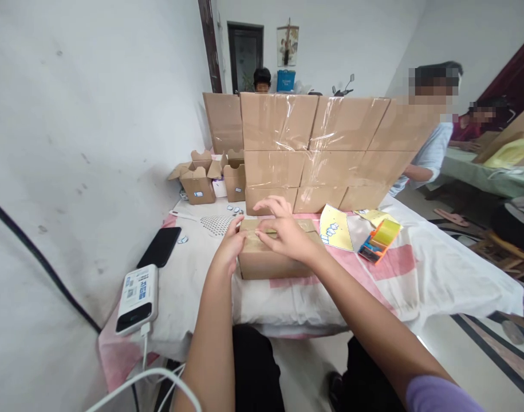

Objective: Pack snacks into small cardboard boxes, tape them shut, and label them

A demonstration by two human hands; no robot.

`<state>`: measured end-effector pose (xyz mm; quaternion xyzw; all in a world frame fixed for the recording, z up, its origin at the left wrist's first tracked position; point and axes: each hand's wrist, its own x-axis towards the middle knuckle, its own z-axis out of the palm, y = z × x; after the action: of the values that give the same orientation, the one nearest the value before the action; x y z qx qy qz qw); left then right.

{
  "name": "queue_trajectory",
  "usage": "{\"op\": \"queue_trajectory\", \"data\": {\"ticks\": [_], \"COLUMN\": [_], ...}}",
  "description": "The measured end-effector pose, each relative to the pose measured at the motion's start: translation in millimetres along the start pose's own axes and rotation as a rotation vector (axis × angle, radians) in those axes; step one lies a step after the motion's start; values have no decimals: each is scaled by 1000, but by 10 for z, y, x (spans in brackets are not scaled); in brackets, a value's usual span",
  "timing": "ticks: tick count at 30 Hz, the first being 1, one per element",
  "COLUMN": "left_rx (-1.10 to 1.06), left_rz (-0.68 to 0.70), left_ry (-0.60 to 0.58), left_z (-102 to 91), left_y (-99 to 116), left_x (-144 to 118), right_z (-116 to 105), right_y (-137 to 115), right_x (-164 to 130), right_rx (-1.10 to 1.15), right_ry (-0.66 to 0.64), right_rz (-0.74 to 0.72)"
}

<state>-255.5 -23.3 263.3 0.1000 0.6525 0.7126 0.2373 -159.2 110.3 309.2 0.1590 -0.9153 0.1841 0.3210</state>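
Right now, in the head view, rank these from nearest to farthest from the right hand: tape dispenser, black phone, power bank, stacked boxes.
From the right hand, which rests on the small box:
1. Stacked boxes, just behind the hand.
2. Tape dispenser, to the right on the cloth.
3. Black phone, to the left, near the wall.
4. Power bank, left at the table's near corner.

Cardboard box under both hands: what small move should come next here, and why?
Probably the right hand should reach for the tape dispenser. Both hands rest flat on the closed top of the cardboard box, the left hand steadying its near left edge, and neither holds anything. The stacked boxes behind are wrapped in clear tape, and the dispenser lies apart, to the right.
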Motion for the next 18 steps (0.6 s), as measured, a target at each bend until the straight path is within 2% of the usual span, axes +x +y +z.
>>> {"op": "queue_trajectory", "data": {"ticks": [4, 6, 8, 11, 13, 15, 18], "left_rx": [4, -8, -22, -65, -104, -130, -160], "left_rz": [9, -1, -5, -4, -5, -7, -20], "left_ry": [-2, -8, -11, -21, -15, -6, -21], "left_z": [-11, -12, -11, -4, 0, -1, -14], "left_y": [-8, -20, -39, -66, -77, -83, -90], "left_x": [1, 6, 16, 37, 51, 61, 65], "right_z": [12, -26, -105, -210, -203, -123, 63], "right_y": [-64, -135, -209, -245, -198, -120, -23], "right_x": [-53, -59, -34, 53, 111, 144, 141], "right_rx": [-58, -40, 29, 244, 443, 626, 715], "right_ry": [65, 145, 267, 399, 365, 239, 79], "right_rz": [-114, -98, -1, 271, 454, 614, 765]}}
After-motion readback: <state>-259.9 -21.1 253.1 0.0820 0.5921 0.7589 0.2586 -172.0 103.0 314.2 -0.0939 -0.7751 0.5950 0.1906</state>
